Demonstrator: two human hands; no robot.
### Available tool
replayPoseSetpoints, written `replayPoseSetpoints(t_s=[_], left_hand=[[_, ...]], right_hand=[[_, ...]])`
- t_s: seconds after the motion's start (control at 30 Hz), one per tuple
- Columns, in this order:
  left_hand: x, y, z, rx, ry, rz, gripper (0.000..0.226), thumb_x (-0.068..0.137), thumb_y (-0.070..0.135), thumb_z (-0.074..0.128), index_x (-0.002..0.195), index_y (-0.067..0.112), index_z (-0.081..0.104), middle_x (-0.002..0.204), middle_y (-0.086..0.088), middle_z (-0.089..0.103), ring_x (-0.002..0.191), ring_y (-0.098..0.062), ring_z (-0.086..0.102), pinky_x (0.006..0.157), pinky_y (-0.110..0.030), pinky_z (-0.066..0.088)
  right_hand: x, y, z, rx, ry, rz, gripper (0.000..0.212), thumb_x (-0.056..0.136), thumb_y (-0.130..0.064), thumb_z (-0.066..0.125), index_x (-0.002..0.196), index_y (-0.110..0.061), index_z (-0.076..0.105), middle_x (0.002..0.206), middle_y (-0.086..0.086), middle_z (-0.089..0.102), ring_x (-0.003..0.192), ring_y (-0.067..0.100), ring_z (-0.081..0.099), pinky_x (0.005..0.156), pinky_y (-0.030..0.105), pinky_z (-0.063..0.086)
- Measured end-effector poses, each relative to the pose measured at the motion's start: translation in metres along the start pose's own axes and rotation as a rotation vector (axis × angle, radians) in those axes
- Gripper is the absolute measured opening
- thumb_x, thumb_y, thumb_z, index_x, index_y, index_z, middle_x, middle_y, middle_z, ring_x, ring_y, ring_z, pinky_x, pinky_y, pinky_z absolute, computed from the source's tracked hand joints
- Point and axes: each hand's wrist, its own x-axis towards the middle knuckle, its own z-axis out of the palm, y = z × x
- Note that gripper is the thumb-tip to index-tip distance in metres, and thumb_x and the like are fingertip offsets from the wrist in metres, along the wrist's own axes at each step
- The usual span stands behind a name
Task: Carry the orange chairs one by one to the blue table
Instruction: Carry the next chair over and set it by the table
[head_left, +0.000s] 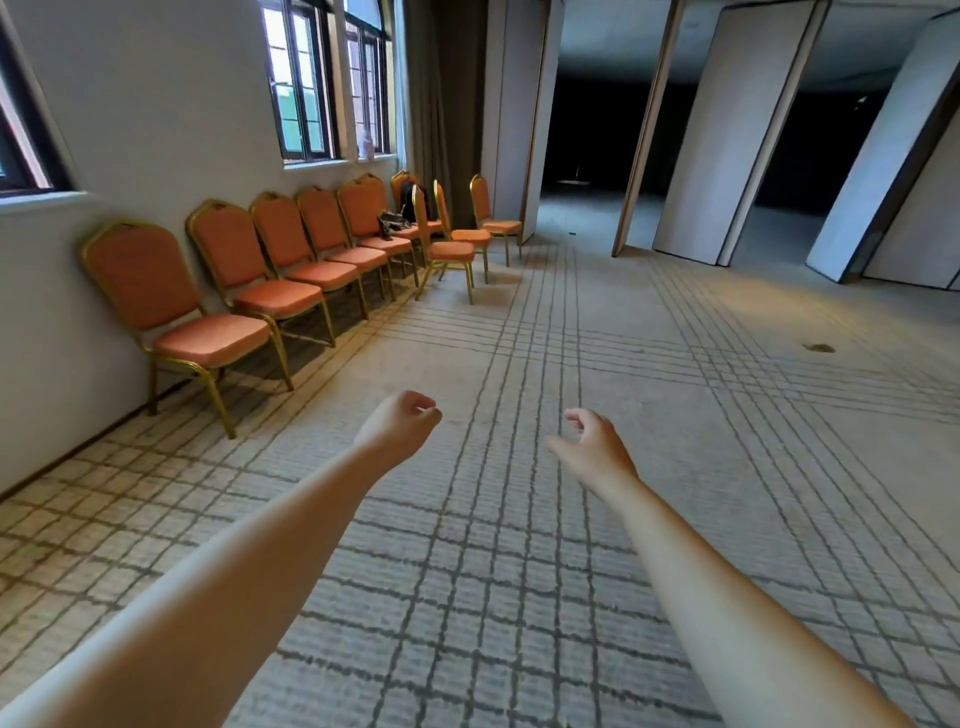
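A patterned carpet (675, 415) is covering the floor. A row of orange chairs (278, 228) is running lengthwise along the left wall (130, 130), backs against it and seats facing the room. Three more chairs (460, 250) are standing off the wall at the far end. The left hand (402, 421) and right hand (592, 447) are hanging loosely curled, holding nothing.

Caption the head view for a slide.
Left hand and right hand, both empty, stretch over the carpet toward orange chairs lining the wall.
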Motion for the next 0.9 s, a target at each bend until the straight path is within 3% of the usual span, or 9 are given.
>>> replayPoseSetpoints(t_s=[0.33, 0.4, 0.57, 0.9], left_hand=[[0.254, 0.034, 0.032, 0.016, 0.045, -0.062, 0.038, 0.094, 0.035, 0.055, 0.128, 0.018, 0.058, 0.123, -0.004, 0.062, 0.104, -0.016, 0.062, 0.085, -0.032, 0.052], [0.308, 0.032, 0.037, 0.011, 0.054, -0.079, 0.039, 0.094, 0.036, 0.056, 0.128, 0.018, 0.059, 0.123, -0.004, 0.062, 0.103, -0.016, 0.062, 0.083, -0.031, 0.052], [0.47, 0.035, 0.044, 0.014, 0.041, -0.078, 0.039, 0.094, 0.035, 0.056, 0.129, 0.018, 0.058, 0.125, -0.005, 0.061, 0.106, -0.018, 0.061, 0.094, -0.037, 0.051], [0.766, 0.062, 0.033, 0.056, 0.001, -0.039, 0.035, 0.094, 0.034, 0.055, 0.124, 0.017, 0.061, 0.124, -0.005, 0.063, 0.105, -0.018, 0.062, 0.089, -0.032, 0.051]], right_hand=[[0.274, -0.002, -0.013, -0.073, -0.06, -0.013, 0.061, 0.088, -0.041, 0.061, 0.143, -0.024, 0.041, 0.146, 0.002, 0.041, 0.124, 0.02, 0.049, 0.089, 0.035, 0.044], [0.328, -0.001, -0.007, -0.065, -0.072, -0.007, 0.06, 0.088, -0.038, 0.061, 0.143, -0.023, 0.042, 0.144, 0.003, 0.043, 0.124, 0.02, 0.05, 0.089, 0.034, 0.044], [0.481, -0.006, 0.014, -0.082, -0.057, -0.022, 0.06, 0.086, -0.037, 0.063, 0.141, -0.022, 0.044, 0.14, 0.005, 0.046, 0.122, 0.021, 0.05, 0.093, 0.034, 0.044], [0.759, -0.034, 0.037, -0.059, -0.009, 0.019, 0.056, 0.088, -0.035, 0.064, 0.139, -0.022, 0.046, 0.143, 0.004, 0.045, 0.126, 0.019, 0.049, 0.094, 0.032, 0.042]])
